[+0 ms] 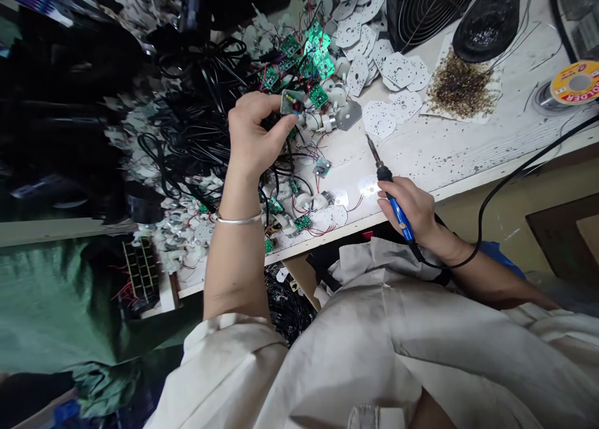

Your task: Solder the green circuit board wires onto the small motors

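I am watching a person work at a white table [449,151] with both hands. The left hand [257,133] pinches a small square green circuit board [291,100] between thumb and finger. The board is held up over the messy middle of the table, beside a grey metal plate with cut corners [349,115]. The right hand [414,211] is wrapped around a soldering iron with a blue handle and a thin metal tip [384,172]. The tip points away from the person, near some flat white plates with little holes [380,118], well apart from the board.

At the far side, a shiny black dish [509,2] has dark, lumpy stuff in it; I can't tell what. Just beside it, a flat white pad [429,110] carries lots of brown crumbs [461,87]. A round spool with an orange and red label [578,83] has grey solder wire [544,98] wound in it.

Under the table there is a tan side, maybe of a cardboard box [302,280], and next to it a heap of black cords [290,317]. I can't tell if the cords are inside.
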Demonstrator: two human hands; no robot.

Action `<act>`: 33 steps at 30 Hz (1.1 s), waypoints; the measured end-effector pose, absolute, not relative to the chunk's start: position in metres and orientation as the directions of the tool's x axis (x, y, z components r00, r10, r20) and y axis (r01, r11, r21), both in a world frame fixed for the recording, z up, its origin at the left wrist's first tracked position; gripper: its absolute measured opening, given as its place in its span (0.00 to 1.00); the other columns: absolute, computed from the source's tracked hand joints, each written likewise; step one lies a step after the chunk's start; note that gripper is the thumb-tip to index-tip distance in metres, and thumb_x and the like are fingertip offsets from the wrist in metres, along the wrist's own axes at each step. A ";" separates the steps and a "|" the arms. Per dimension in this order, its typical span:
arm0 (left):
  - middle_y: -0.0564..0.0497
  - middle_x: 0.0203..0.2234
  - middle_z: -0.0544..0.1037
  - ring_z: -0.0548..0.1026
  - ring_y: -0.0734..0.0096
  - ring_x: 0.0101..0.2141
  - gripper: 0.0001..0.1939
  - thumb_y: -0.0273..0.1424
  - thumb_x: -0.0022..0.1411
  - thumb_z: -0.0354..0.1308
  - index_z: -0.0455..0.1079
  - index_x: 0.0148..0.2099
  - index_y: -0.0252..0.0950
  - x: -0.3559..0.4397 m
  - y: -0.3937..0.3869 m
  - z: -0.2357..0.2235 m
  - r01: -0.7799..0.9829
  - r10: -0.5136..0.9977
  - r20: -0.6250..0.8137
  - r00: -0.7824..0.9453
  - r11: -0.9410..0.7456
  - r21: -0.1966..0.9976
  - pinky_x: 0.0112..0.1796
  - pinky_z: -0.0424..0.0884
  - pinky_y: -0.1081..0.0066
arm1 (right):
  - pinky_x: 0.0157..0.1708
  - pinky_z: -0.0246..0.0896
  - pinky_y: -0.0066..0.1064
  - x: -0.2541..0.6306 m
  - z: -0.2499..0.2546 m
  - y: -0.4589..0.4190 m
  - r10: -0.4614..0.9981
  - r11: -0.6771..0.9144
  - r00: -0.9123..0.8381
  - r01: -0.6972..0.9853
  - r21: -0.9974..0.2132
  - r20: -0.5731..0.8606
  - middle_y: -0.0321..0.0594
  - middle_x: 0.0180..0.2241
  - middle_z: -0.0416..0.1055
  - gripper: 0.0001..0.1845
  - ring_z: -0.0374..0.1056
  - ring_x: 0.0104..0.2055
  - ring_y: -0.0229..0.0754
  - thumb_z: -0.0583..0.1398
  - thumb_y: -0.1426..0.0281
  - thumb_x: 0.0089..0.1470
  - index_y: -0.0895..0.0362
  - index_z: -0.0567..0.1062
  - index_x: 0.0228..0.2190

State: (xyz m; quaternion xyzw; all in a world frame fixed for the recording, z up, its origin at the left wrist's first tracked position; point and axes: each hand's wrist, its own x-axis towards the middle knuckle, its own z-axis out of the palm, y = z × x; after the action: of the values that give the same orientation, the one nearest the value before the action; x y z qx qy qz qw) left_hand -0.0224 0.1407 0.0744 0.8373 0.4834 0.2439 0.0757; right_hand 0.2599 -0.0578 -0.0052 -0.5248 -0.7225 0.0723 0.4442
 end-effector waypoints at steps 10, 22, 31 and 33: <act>0.52 0.37 0.80 0.77 0.60 0.47 0.17 0.49 0.66 0.56 0.75 0.45 0.44 -0.021 0.084 0.103 0.736 0.780 0.113 0.616 -0.620 0.270 0.57 0.69 0.52 | 0.31 0.70 0.29 0.259 -0.001 -0.056 0.783 0.467 -0.057 0.712 -0.525 0.619 0.40 0.40 0.79 0.14 0.78 0.35 0.40 0.60 0.67 0.63 0.53 0.74 0.50; 0.52 0.38 0.79 0.75 0.63 0.52 0.13 0.32 0.72 0.47 0.74 0.43 0.46 -0.009 0.043 0.090 0.769 0.770 0.073 0.633 -0.637 0.052 0.68 0.55 0.49 | 0.38 0.70 0.33 0.254 0.004 -0.046 0.788 0.461 -0.106 0.754 -0.468 0.606 0.42 0.41 0.76 0.16 0.74 0.41 0.44 0.57 0.66 0.65 0.54 0.71 0.53; 0.54 0.23 0.67 0.76 0.65 0.41 0.19 0.27 0.73 0.40 0.67 0.32 0.40 0.013 0.044 0.077 0.769 0.778 0.107 0.620 -0.629 0.115 0.70 0.52 0.45 | 0.40 0.70 0.35 0.256 0.005 -0.040 0.763 0.485 -0.170 0.788 -0.379 0.623 0.42 0.37 0.73 0.15 0.71 0.41 0.45 0.56 0.65 0.66 0.55 0.70 0.52; 0.54 0.23 0.68 0.76 0.67 0.40 0.19 0.27 0.74 0.41 0.67 0.32 0.40 0.014 0.043 0.080 0.753 0.758 0.131 0.639 -0.651 0.095 0.69 0.54 0.45 | 0.40 0.69 0.34 0.254 0.005 -0.041 0.766 0.478 -0.179 0.801 -0.361 0.617 0.41 0.36 0.73 0.14 0.71 0.40 0.45 0.56 0.65 0.66 0.55 0.71 0.51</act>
State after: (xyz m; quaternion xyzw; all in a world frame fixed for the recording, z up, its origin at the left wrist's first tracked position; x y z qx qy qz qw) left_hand 0.0136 0.0430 0.0801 0.9051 0.4173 0.0797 0.0159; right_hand 0.2545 -0.0406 0.0050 -0.5105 -0.7675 -0.0223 0.3871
